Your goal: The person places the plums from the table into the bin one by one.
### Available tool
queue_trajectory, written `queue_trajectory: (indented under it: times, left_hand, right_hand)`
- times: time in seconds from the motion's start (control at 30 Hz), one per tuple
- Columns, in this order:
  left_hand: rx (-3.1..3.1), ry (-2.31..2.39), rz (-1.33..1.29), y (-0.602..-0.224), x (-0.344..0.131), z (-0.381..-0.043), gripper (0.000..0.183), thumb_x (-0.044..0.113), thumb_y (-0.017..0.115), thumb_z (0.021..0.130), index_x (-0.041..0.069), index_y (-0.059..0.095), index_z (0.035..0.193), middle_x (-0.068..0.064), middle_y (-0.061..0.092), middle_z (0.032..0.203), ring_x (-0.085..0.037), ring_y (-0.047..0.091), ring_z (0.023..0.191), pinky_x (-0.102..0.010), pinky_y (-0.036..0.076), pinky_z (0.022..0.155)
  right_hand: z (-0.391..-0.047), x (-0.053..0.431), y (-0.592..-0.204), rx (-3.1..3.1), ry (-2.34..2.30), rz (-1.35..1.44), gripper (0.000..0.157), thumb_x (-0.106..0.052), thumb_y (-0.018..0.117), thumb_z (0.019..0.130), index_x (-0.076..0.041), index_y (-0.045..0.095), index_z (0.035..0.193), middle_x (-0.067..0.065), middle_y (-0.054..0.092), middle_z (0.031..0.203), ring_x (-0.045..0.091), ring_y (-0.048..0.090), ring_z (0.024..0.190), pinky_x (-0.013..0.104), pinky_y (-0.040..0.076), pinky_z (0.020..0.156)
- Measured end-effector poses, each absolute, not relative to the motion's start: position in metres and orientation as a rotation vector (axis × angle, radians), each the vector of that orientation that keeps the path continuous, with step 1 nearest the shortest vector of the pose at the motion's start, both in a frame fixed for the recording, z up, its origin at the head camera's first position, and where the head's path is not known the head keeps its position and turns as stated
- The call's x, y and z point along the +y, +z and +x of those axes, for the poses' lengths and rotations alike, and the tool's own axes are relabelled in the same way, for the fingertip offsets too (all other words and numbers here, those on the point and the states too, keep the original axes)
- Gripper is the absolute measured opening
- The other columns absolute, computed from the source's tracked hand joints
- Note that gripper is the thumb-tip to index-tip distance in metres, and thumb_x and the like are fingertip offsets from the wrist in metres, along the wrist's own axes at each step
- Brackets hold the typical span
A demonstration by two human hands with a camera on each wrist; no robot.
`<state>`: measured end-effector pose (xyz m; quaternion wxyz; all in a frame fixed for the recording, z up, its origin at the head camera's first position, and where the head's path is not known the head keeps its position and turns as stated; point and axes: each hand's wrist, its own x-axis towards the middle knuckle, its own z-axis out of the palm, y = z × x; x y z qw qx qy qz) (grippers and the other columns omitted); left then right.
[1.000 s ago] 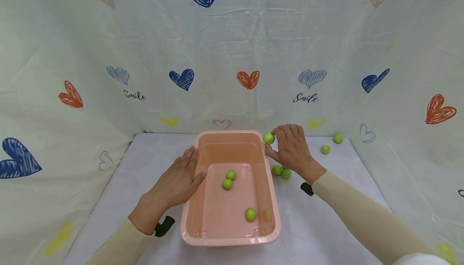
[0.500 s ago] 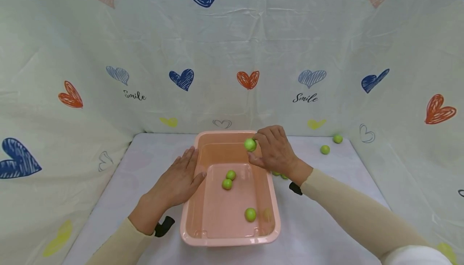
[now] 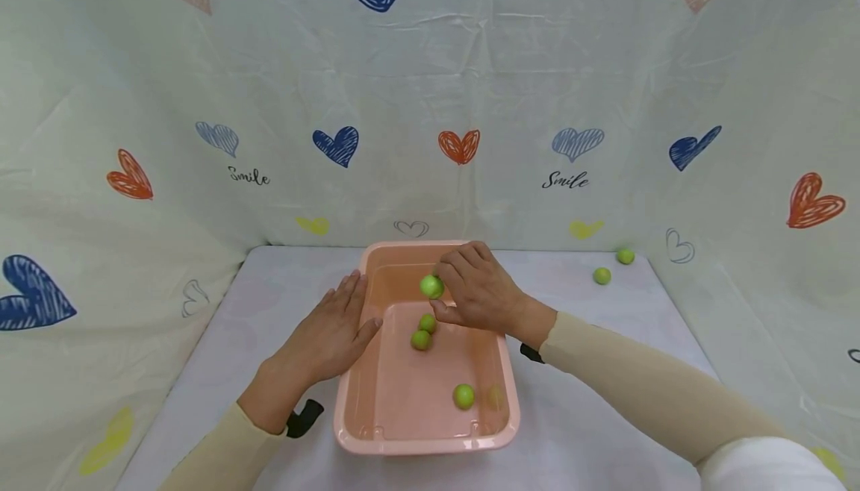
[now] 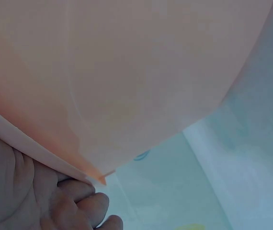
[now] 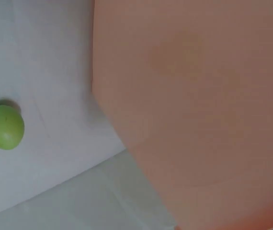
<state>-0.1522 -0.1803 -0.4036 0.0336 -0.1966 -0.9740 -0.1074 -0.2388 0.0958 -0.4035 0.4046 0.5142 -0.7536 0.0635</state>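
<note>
A pink rectangular plastic basin [image 3: 426,446] stands in the middle of the table. My right hand [image 3: 480,289] is over its far part and pinches a small round green fruit [image 3: 431,286] between thumb and fingers. On the basin floor lie two similar green fruits [image 3: 421,339] touching each other, with a third fruit [image 3: 463,396] nearer the front right corner. My left hand [image 3: 325,330] rests with straight fingers along the left rim, thumb over the inside. In the left wrist view, the fingers [image 4: 74,203] lie against the rim. The right wrist view does not show the right hand.
Two green fruits [image 3: 602,276] lie at the table's far right corner. Several more fruits [image 5: 5,127] sit on the white tabletop [image 3: 591,401] right of the basin, hidden by the right arm in the head view. A heart-printed curtain [image 3: 510,88] surrounds the table.
My right hand has carried the pinched green fruit leftward from beside the right rim to over the basin, and slightly nearer. My left hand and the basin have stayed put.
</note>
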Motion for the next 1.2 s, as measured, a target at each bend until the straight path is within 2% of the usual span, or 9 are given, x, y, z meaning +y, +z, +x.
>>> queue_trajectory:
  times: [0.23,0.47,0.57,0.77,0.9,1.2]
  left_hand:
    - [-3.006,-0.313,-0.597,-0.403,-0.18,-0.153,0.074,0.042,0.043,0.106,-0.012,0.023,0.152,-0.028,0.02,0.159,-0.041,0.021,0.147,-0.056,0.023,0.116]
    - [-2.999,-0.319,-0.599,-0.402,-0.18,-0.153,0.074,0.042,0.043,0.106,-0.011,0.023,0.153,-0.028,0.021,0.159,-0.041,0.022,0.147,-0.055,0.024,0.116]
    - [-2.994,-0.318,-0.603,-0.402,-0.18,-0.152,0.074,0.042,0.043,0.106,-0.011,0.024,0.152,-0.028,0.021,0.159,-0.04,0.022,0.147,-0.055,0.024,0.116]
    - [-2.992,-0.321,-0.61,-0.403,-0.18,-0.151,0.073,0.042,0.042,0.106,-0.012,0.024,0.152,-0.029,0.021,0.159,-0.04,0.022,0.147,-0.055,0.024,0.116]
    - [-2.997,-0.326,-0.611,-0.403,-0.18,-0.151,0.073,0.042,0.042,0.106,-0.012,0.023,0.152,-0.028,0.02,0.159,-0.04,0.021,0.147,-0.055,0.024,0.116]
    - [-2.983,-0.326,-0.617,-0.403,-0.181,-0.151,0.073,0.042,0.042,0.106,-0.012,0.024,0.152,-0.029,0.021,0.159,-0.041,0.022,0.147,-0.056,0.025,0.115]
  right_hand:
    - [-0.231,0.082,-0.401,-1.992,0.024,1.369,0.034,-0.041,0.049,0.091,-0.009,0.055,0.1,0.004,0.054,0.097,0.025,0.05,0.092,0.04,0.041,0.085]
    - [-0.226,0.07,-0.404,-2.107,-0.058,1.467,0.036,-0.046,0.047,0.095,-0.012,0.056,0.1,0.001,0.053,0.096,0.019,0.046,0.088,0.033,0.04,0.078]
    - [-0.224,0.065,-0.406,-2.185,-0.07,1.528,0.034,-0.045,0.045,0.096,-0.013,0.056,0.1,-0.002,0.051,0.094,0.018,0.045,0.087,0.032,0.04,0.079]
    - [-0.22,0.058,-0.41,-2.237,-0.142,1.579,0.034,-0.047,0.043,0.096,-0.015,0.055,0.102,-0.005,0.049,0.093,0.016,0.043,0.089,0.032,0.039,0.082]
    - [-0.218,0.056,-0.413,-2.23,-0.162,1.6,0.035,-0.049,0.043,0.098,-0.016,0.054,0.099,-0.005,0.046,0.09,0.016,0.042,0.086,0.032,0.039,0.079]
    - [-0.212,0.055,-0.424,-2.305,-0.274,1.698,0.036,-0.052,0.042,0.099,-0.019,0.053,0.104,-0.006,0.049,0.091,0.015,0.045,0.088,0.03,0.039,0.077]
